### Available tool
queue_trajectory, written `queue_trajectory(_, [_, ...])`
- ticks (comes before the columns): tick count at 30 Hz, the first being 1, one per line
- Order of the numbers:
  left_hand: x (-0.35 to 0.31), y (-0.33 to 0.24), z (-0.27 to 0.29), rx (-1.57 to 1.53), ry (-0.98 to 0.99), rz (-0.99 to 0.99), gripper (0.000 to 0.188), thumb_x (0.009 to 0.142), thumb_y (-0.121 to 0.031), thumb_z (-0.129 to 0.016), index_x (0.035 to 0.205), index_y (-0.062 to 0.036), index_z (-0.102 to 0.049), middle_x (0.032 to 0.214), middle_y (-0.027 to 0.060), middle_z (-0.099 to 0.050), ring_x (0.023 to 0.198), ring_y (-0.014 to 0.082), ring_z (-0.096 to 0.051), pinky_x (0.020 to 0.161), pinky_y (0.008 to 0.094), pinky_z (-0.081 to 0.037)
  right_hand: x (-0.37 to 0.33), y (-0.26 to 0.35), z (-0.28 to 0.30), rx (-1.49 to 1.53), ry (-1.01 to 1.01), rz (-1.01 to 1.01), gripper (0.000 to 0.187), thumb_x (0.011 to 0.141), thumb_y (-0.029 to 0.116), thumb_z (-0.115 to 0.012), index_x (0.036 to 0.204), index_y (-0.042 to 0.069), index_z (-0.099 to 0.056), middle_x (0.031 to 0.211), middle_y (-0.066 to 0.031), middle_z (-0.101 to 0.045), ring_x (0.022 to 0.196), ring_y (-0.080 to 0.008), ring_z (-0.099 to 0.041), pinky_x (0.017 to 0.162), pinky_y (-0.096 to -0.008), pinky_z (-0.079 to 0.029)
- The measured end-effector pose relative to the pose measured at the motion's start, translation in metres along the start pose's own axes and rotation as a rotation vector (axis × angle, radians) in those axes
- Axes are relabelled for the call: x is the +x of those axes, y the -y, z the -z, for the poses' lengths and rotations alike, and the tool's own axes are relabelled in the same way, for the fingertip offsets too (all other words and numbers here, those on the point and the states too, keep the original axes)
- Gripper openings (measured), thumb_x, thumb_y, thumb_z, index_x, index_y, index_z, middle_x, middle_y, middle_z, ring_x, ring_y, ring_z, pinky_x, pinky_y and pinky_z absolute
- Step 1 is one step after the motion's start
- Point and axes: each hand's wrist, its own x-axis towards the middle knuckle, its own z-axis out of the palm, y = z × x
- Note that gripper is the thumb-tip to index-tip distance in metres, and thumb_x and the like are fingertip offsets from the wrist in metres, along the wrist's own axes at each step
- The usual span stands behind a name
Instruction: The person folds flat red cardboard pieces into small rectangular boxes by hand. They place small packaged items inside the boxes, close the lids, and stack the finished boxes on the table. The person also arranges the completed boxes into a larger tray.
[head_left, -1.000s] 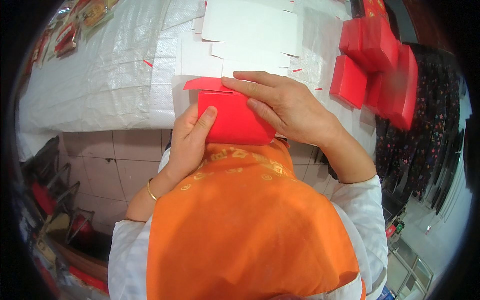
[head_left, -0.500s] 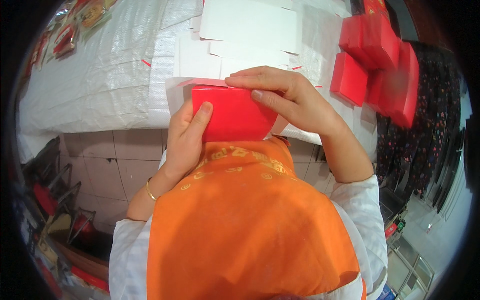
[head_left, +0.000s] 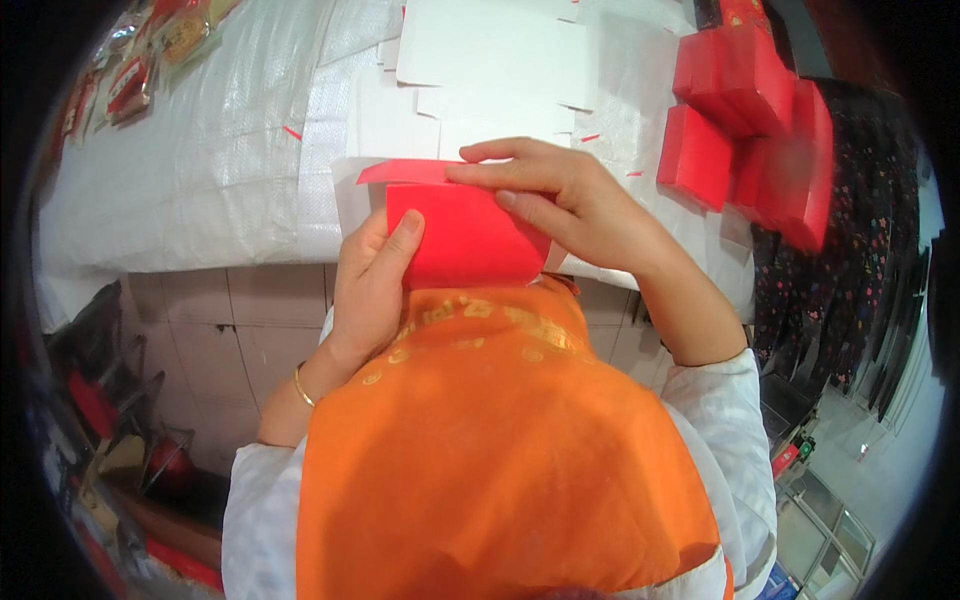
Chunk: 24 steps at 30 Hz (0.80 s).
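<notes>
A red cardboard box (head_left: 470,240) is held upright against the front of my orange apron. My left hand (head_left: 372,275) grips its left side, thumb flat on the red face and fingers hidden behind. Along the top edge a red flap (head_left: 405,172) sticks up and away from the face. My right hand (head_left: 560,195) holds the upper right part, with the thumb on the face and fingertips on the flap; the index finger is slightly raised. A white panel (head_left: 352,190) shows behind the box on the left.
Flat white cardboard blanks (head_left: 490,50) lie stacked on the table beyond my hands. Several finished red boxes (head_left: 740,120) are piled at the right edge. Clear-wrapped packets (head_left: 130,90) sit at the far left on the white woven sheet (head_left: 220,150).
The flap shows more of its red side and stands wider from the box's face. My right fingers have shifted slightly along it, and the index finger has lifted. My left hand keeps its grip.
</notes>
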Motion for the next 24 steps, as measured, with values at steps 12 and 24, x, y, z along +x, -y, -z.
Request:
queue_trajectory(12, [0.010, 0.004, 0.008, -0.001, 0.049, -0.016, 0.028, 0.106, -0.020, -0.048, 0.117, 0.0026, -0.060, 0.108, 0.0046, -0.066, 0.096, 0.0075, -0.058, 0.086, 0.0261, -0.048, -0.005, 0.020, 0.006, 0.158, 0.055, -0.112, 0.041, 0.096, -0.001, -0.051, 0.134, 0.010, -0.062, 0.138, -0.0136, -0.055, 0.112, -0.0217, -0.062, 0.090, -0.0302, -0.052])
queue_trajectory(24, [0.049, -0.066, -0.022, 0.654, 0.377, -0.268, 0.026, 0.102, -0.018, -0.051, 0.113, 0.0036, -0.061, 0.100, 0.0132, -0.068, 0.092, 0.0176, -0.063, 0.083, 0.0307, -0.049, 0.021, 0.037, 0.068, -0.157, 0.464, -0.208, 0.076, 0.095, 0.019, -0.057, 0.160, 0.023, -0.018, 0.122, -0.0234, -0.064, 0.103, -0.0369, -0.064, 0.093, -0.0403, -0.048])
